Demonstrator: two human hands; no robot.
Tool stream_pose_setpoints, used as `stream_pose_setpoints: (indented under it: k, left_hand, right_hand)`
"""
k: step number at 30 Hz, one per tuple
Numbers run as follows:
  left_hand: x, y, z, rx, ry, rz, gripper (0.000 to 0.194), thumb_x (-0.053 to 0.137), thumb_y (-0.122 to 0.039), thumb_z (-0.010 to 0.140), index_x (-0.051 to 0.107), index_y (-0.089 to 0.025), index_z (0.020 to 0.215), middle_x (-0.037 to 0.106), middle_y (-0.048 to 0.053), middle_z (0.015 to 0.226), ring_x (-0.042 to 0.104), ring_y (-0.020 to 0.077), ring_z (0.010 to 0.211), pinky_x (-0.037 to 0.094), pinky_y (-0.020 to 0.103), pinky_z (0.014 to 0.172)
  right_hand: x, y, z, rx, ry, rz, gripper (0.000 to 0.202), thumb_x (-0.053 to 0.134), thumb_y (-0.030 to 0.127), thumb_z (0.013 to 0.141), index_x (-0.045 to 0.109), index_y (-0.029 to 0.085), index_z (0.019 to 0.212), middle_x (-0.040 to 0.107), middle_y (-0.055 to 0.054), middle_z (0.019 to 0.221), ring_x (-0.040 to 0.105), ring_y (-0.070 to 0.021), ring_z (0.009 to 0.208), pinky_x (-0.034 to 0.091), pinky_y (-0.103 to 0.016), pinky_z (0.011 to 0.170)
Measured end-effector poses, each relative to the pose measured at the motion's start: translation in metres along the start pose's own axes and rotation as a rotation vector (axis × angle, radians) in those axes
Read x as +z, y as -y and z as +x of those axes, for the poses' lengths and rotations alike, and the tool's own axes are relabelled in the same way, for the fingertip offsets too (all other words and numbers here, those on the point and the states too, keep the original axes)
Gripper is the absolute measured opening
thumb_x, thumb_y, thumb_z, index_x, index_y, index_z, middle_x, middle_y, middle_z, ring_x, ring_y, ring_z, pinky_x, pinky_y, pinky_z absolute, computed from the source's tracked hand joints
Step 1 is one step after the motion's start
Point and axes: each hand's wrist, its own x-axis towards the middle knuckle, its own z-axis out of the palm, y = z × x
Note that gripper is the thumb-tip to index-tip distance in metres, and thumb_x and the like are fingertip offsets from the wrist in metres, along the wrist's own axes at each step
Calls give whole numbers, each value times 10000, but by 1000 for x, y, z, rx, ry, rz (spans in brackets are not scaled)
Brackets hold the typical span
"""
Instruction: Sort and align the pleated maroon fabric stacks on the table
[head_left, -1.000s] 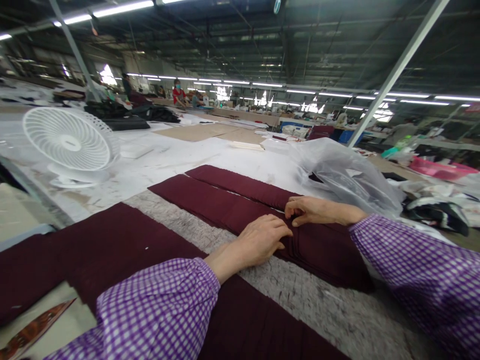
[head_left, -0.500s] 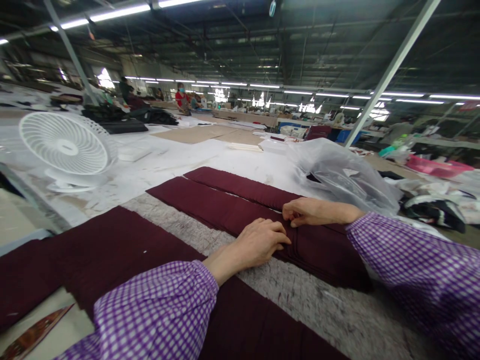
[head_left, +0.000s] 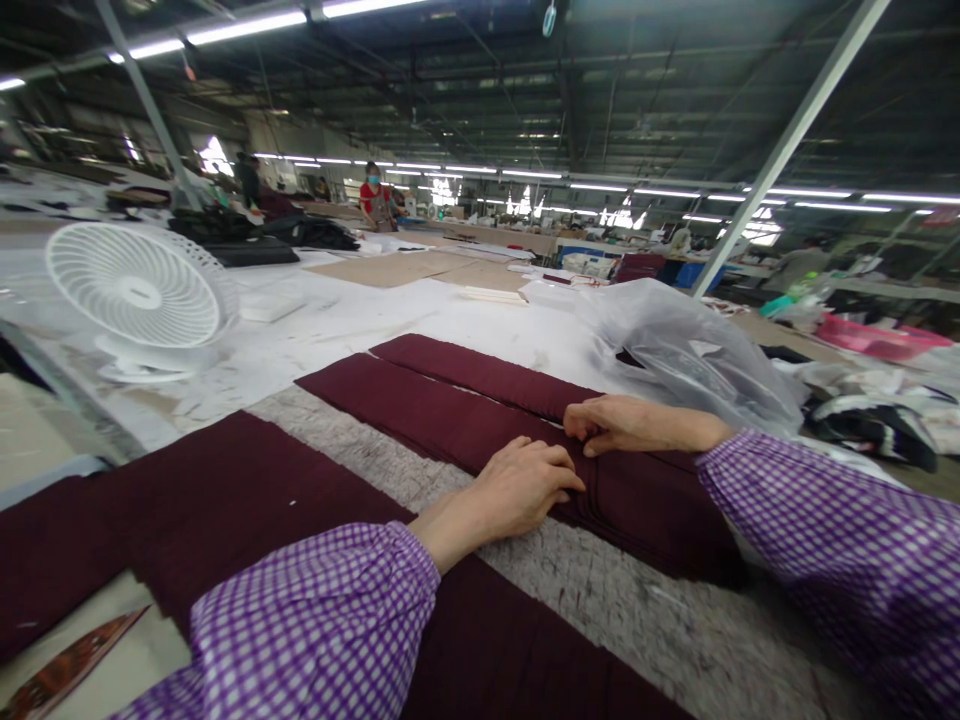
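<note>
Two stacks of dark maroon cut fabric lie side by side: a nearer wide stack [head_left: 420, 410] and a farther narrow stack [head_left: 465, 368]. My left hand [head_left: 525, 485] rests at the near edge of the nearer stack, fingers bent and closed on the fabric's edge. Across from it, my right hand [head_left: 611, 425] pinches the fabric at the stack's far edge, beside the gap between the stacks. Small folds show in the top layers between the hands. The undersides of both hands' fingertips are hidden. More maroon fabric [head_left: 247, 490] spreads under my left forearm.
A white fan [head_left: 139, 290] stands at the left. Crumpled clear plastic [head_left: 690, 345] lies beyond my right hand. Grey speckled cloth [head_left: 600, 570] runs beneath the stacks. A pink basket [head_left: 877, 337] is at the far right. A person in red [head_left: 375, 200] is far back.
The view has shifted very slightly. Both hands keep nearly the same place and grip on the fabric.
</note>
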Motion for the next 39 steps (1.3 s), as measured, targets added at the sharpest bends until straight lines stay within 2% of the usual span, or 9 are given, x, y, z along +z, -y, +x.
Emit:
stream_pose_setpoints:
  k: [3,6,9,14,19,24,29,34,39]
  left_hand:
    - [-1,0,0,6,-3,-1,240,481,-261,896,651,-243,1065,646,-6,1139,555,178,1021,397,357,931]
    - [-1,0,0,8,-3,-7,242,481,-258,895,652,-240,1065,643,-8,1143,556,182,1021,396,362,930]
    - [-1,0,0,0,0,-13,245,478,-253,895,651,-235,1068,643,-8,1146,557,184,1027,390,367,942]
    - [-1,-1,1,-9,8,-20,247,479,-248,894,650,-228,1070,643,-4,1147,561,187,1030,379,378,959]
    - [-1,-1,0,-23,5,-37,242,480,-249,894,651,-234,1065,641,-2,1151,558,178,1030,373,360,960]
    - [-1,0,1,-25,4,-72,224,495,-248,885,653,-237,1044,642,2,1145,560,186,1034,365,372,962]
    - [-2,-2,1,-71,-34,-144,237,538,-216,854,589,-228,1085,623,19,1157,559,203,1065,353,422,1013]
    - [-2,1,2,-207,-116,-286,358,607,-226,805,475,-198,1136,585,63,1152,579,196,1058,477,369,904]
    - [4,7,4,-237,-144,-387,377,624,-189,781,479,-189,1129,621,58,1132,598,191,1069,485,355,918]
  right_hand:
    - [1,0,-3,11,-11,20,143,577,256,796,541,203,924,598,-16,825,551,-167,725,407,-279,644]
    - [3,0,-6,-6,-8,32,86,560,277,810,568,195,836,569,-27,828,535,-176,753,398,-300,694]
    - [4,2,-7,-6,-7,79,136,520,310,841,556,189,791,551,-29,835,517,-174,762,394,-304,719]
    - [2,3,-14,85,3,209,246,457,423,883,537,193,921,587,-29,881,528,-181,807,416,-295,734]
    - [0,-14,-39,227,56,270,362,533,528,821,552,195,962,603,-35,903,545,-205,824,425,-304,713]
    - [1,-25,-64,342,107,268,335,549,527,803,565,197,851,578,-25,833,528,-203,774,410,-306,672]
    - [8,-20,-71,371,118,293,303,537,451,806,434,207,659,439,28,653,425,-140,604,349,-267,553]
    - [11,-19,-70,373,112,320,276,550,410,796,434,203,654,423,37,646,393,-123,586,333,-257,536]
    - [10,-19,-70,364,110,316,266,551,408,792,452,201,658,433,35,652,406,-128,598,340,-256,547]
